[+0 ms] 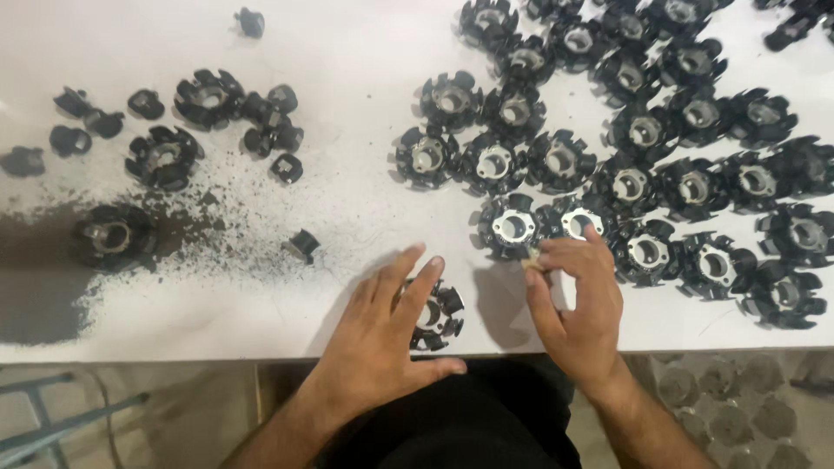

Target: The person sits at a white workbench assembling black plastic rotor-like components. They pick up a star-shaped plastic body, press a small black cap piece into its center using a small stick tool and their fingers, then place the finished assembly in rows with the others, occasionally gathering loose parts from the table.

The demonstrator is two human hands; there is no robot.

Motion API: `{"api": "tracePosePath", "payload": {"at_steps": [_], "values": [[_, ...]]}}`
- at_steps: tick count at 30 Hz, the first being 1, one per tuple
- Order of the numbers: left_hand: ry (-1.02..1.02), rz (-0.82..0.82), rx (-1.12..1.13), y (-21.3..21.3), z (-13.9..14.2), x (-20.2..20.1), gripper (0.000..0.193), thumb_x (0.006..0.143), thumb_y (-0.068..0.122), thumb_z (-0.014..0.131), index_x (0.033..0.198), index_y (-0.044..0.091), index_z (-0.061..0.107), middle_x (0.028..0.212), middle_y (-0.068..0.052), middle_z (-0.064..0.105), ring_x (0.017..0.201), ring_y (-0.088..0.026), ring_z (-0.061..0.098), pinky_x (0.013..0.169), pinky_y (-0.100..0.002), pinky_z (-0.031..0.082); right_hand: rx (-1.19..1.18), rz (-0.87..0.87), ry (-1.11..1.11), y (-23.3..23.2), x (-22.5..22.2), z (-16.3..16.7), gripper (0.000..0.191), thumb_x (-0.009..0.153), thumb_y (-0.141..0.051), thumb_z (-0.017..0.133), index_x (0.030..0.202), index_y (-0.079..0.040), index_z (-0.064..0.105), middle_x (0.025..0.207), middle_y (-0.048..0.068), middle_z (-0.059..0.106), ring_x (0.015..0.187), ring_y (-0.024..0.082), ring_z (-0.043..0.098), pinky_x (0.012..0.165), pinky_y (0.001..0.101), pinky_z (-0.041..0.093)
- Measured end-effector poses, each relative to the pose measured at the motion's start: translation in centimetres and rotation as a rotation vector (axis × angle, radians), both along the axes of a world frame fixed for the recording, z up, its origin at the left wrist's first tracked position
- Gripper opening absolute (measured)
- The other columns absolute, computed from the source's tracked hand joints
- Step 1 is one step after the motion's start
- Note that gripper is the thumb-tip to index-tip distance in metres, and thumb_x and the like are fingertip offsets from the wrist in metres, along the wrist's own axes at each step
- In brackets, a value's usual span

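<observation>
Left hand [382, 334] lies flat, fingers spread, over a black finned rotor [437, 314] at the white counter's [261, 313] near edge, half hiding it. Right hand [578, 304] pinches something small and pale [530, 254], too tiny to make out. Rows of finned rotors [643, 130] run off the top edge; dark grit [208, 226] smears left.

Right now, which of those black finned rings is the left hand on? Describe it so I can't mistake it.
Start at the near edge of the white table, straight in front of the person. One black finned ring lies there alone, under the fingers of the left hand. Unlike the packed cluster of rings to the right, it touches none.
</observation>
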State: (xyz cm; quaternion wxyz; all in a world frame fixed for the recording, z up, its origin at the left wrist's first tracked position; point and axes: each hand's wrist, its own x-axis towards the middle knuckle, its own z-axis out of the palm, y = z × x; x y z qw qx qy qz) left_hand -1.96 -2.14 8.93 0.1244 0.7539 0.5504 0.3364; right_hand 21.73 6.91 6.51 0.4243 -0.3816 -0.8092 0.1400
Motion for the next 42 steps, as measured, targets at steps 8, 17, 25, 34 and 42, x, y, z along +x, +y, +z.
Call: {"api": "tracePosePath", "payload": {"at_steps": [8,17,25,34,42], "values": [[0.042,0.014,0.018,0.0,-1.7,0.6,0.032,0.081,0.015,0.077,0.107,0.003,0.063,0.132,-0.019,0.056,0.123,-0.039,0.057,0.103,-0.051,0.048,-0.18,0.065,0.133,-6.9,-3.4,-3.0,0.027,0.083,-0.001,0.073,0.106,-0.007,0.061,0.104,0.01,0.071,0.104,0.025,0.071,0.123,0.0585,0.034],[-0.06,0.111,-0.036,-0.5,-2.9,0.5,0.018,0.082,0.01,0.075,0.097,0.002,0.067,0.128,-0.015,0.062,0.114,-0.035,0.062,0.095,-0.047,0.052,-0.055,0.029,-0.031,-6.9,-4.7,-2.9,0.031,0.076,-0.001,0.079,0.102,-0.006,0.063,0.099,0.009,0.069,0.1,0.027,0.069,0.118,0.0587,0.037],[-0.159,0.128,-0.007,-0.9,-3.9,0.4,0.02,0.081,0.008,0.078,0.1,0.006,0.071,0.129,-0.012,0.065,0.116,-0.032,0.063,0.097,-0.044,0.052,-0.017,0.048,-0.029,-6.9,-4.9,-2.6,0.03,0.075,0.002,0.08,0.1,-0.006,0.065,0.096,0.008,0.07,0.096,0.026,0.07,0.114,0.0571,0.044],[-0.19,0.126,0.019,-0.8,-3.7,0.7,0.019,0.078,0.005,0.077,0.095,0.006,0.069,0.13,-0.012,0.062,0.125,-0.034,0.058,0.104,-0.046,0.049,-0.093,0.065,-0.051,-6.7,-5.0,-1.4,0.03,0.076,0.002,0.08,0.101,-0.006,0.065,0.095,0.006,0.071,0.091,0.025,0.071,0.115,0.0559,0.045],[-0.212,0.209,0.002,-0.9,-4.1,2.0,0.015,0.082,0.007,0.076,0.093,0.006,0.068,0.131,-0.01,0.062,0.123,-0.032,0.058,0.106,-0.046,0.045,-0.194,0.117,-0.053,-6.0,-4.8,-0.7,0.027,0.078,-0.001,0.08,0.1,-0.008,0.065,0.094,0.004,0.072,0.089,0.022,0.073,0.115,0.056,0.046]]}}
